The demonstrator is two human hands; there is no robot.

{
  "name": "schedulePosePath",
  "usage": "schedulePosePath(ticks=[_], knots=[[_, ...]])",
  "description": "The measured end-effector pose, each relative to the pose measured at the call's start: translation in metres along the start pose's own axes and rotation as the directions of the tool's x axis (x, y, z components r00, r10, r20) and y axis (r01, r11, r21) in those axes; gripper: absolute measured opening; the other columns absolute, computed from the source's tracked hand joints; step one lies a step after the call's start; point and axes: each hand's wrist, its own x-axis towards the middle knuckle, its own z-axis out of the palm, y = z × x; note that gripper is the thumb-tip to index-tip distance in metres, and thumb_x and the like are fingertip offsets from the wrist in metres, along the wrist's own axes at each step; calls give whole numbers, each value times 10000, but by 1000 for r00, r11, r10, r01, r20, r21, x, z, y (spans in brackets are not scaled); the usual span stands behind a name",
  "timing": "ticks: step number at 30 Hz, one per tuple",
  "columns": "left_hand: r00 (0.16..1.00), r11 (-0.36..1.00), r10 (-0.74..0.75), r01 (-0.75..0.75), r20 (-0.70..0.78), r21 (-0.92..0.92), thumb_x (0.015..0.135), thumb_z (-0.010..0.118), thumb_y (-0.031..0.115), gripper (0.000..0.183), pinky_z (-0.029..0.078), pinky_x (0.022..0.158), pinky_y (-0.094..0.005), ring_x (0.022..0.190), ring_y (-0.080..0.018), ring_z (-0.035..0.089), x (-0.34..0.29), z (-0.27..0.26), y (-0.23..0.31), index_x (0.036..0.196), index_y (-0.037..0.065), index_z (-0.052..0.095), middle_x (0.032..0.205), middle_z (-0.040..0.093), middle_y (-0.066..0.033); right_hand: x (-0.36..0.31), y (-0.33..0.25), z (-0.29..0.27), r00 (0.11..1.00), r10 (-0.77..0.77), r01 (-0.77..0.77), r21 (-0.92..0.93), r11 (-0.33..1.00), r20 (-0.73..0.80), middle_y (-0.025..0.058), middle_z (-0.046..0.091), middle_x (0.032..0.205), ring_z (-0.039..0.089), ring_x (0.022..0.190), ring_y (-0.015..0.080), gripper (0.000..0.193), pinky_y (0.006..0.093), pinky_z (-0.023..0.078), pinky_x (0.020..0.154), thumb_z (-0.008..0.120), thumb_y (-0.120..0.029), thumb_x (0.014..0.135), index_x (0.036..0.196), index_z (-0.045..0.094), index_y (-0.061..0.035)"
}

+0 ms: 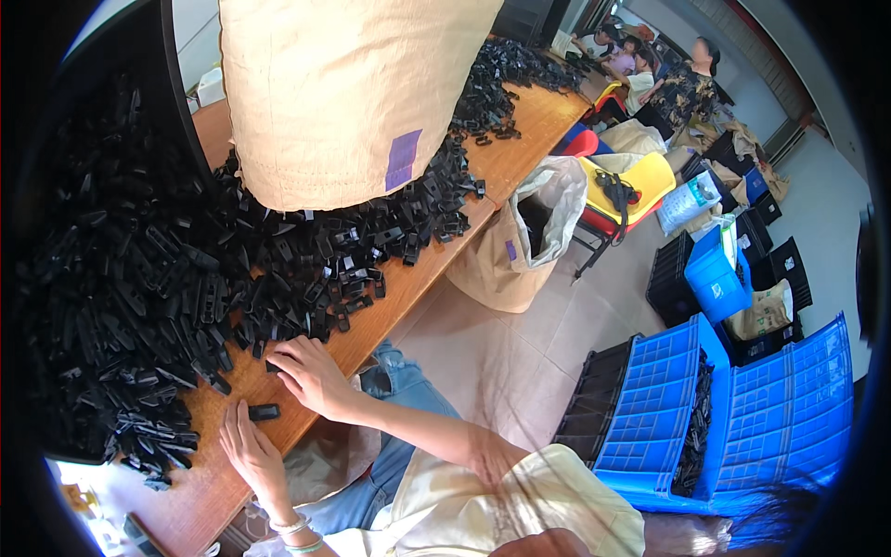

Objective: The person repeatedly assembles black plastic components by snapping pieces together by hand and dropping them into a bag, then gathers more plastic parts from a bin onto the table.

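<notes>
The bare left hand (251,453), fingers extended, lies beside a small black oblong plastic piece (264,411) on the brown wooden table (206,485); the separate right hand (314,376) curls at another dark piece (272,367), grip unclear; the loose black plastic heap (139,297) sits close, seemingly for easy reach.

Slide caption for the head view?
Left hand beside a lone black part, right hand near heaped black parts on a wooden table.

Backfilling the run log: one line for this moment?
left hand beside loose black piece | right hand at second black piece | black pile on table
</notes>
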Motion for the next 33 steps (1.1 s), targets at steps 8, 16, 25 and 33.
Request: schedulePosePath(ticks=[8,16,25,33], knots=[[1000,1000,-13,13,-3,2,915,469,1,365,410,977,-489,1161,-364,535,-1,1,0,1272,-1,546,1288,564,-173,-1,1,1,1000,-5,5,3,1000,6,97,556,1132,517,1005,283,319,392,412,837,686,-8,800,1110,610,-25],[1000,1000,-13,13,4,-8,916,468,4,361,406,987,-484,1173,-353,534,0,-1,1,1267,1,555,1293,568,-166,0,2,1,999,17,-17,-8,1000,29,103,545,1144,506,1016,288,305,397,406,847,685,-21,809,1099,591,-17],[999,999,-41,41,11,-10,915,472,3,351,404,992,-477,1180,-348,532,1,-2,4,1254,-5,566,1291,573,-166,0,2,0,1000,-2,2,7,1000,28,110,539,1165,504,1027,295,312,404,404,851,672,-3,813,1109,576,-22],[1000,1000,-18,17,-17,-24,910,483,6,341,413,972,-473,1134,-369,543,2,-2,3,1240,-15,569,1270,573,-186,0,3,0,1000,-17,17,50,999,-12,125,545,1177,517,1006,323,337,412,411,838,672,19,805,1119,561,-27]])
